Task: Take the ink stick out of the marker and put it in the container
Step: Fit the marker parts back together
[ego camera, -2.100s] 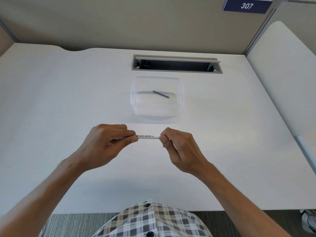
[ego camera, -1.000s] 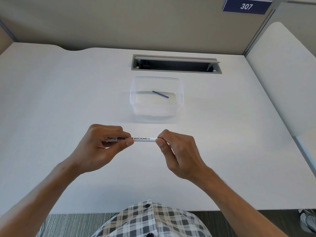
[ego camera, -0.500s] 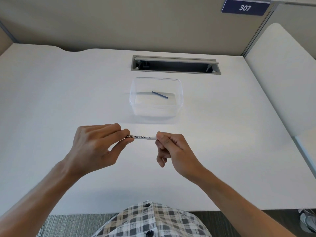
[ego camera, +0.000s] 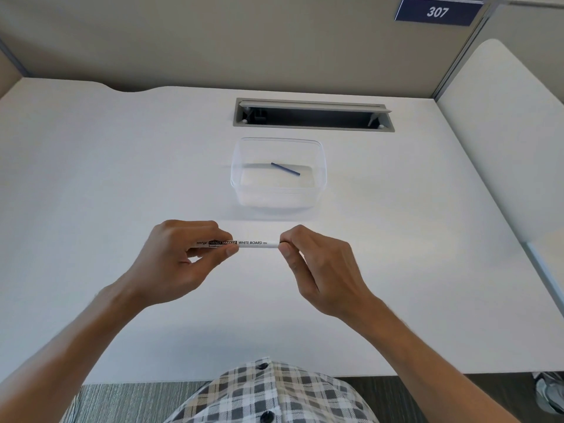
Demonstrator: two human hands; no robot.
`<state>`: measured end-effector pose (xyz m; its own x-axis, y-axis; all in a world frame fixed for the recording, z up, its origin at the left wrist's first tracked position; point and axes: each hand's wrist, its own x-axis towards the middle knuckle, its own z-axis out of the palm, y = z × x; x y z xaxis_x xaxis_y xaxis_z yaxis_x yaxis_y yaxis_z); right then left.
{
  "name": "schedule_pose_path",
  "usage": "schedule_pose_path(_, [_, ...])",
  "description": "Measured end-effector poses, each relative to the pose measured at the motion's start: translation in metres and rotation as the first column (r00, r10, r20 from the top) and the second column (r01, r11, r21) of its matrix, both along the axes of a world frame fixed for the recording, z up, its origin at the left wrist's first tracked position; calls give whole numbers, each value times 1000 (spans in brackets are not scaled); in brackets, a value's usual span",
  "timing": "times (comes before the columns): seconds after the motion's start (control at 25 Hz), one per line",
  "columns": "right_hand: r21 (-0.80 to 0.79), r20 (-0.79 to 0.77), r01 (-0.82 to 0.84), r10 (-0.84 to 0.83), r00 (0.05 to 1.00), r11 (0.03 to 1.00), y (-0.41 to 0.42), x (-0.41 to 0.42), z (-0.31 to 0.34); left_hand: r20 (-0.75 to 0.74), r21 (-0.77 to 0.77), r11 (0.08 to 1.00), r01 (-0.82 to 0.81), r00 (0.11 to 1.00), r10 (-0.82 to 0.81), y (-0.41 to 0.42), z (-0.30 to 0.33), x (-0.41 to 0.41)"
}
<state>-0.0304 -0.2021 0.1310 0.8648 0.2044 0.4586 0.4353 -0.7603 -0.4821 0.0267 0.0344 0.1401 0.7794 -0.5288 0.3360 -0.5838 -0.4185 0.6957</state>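
A thin white whiteboard marker lies level between both hands, just above the white desk. My left hand wraps its left half, thumb under the printed label. The thumb and forefinger of my right hand pinch the marker's right end, which they hide. Beyond the hands stands a clear plastic container, and a short dark blue ink stick lies slantwise on its bottom.
The white desk has a grey cable slot behind the container. Beige partition walls close the back, with a sign reading 307 at top right. A second white surface adjoins on the right. The desk's front edge runs just above my checked shirt.
My right hand's fingers have closed back onto the marker's right end after loosening half a second ago. My left hand has curled tighter around the barrel. The marker stays in nearly the same place.
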Motion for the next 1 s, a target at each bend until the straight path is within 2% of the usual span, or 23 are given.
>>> schedule_pose_path(0.16, [13,16,-44,44,999,999,-1,1,-4,-52,15,999,43,998,-42,-3,5,-1])
schedule_pose_path(0.28, [168,-125,-55,77,989,984,0,0,-6,-6,-9,1000,28,1000,-28,-4,5,-2])
schedule_pose_path(0.36, [309,-242,-40,119,963,950,2,-1,-4,70,-14,1000,11,997,-10,-5,4,-3])
schedule_pose_path(0.52, [482,-363,13,186,913,876,5,-2,2,318,56,997,-46,948,26,-5,7,-3])
schedule_pose_path(0.64, [654,-436,102,264,860,750,9,-1,5,516,138,982,-126,856,37,-7,8,-3])
schedule_pose_path(0.72, [723,-460,163,292,839,671,11,1,6,576,180,970,-162,817,30,-8,7,-4])
schedule_pose_path(0.8, [734,-451,186,264,853,653,11,3,3,475,163,977,-139,879,46,-11,4,-4])
schedule_pose_path(0.88, [724,-427,205,195,883,658,12,3,0,182,42,995,-93,980,84,-16,0,-4])
schedule_pose_path(1.0, [768,-395,219,176,902,602,16,3,-2,-192,-96,985,-144,974,123,-25,-7,-8])
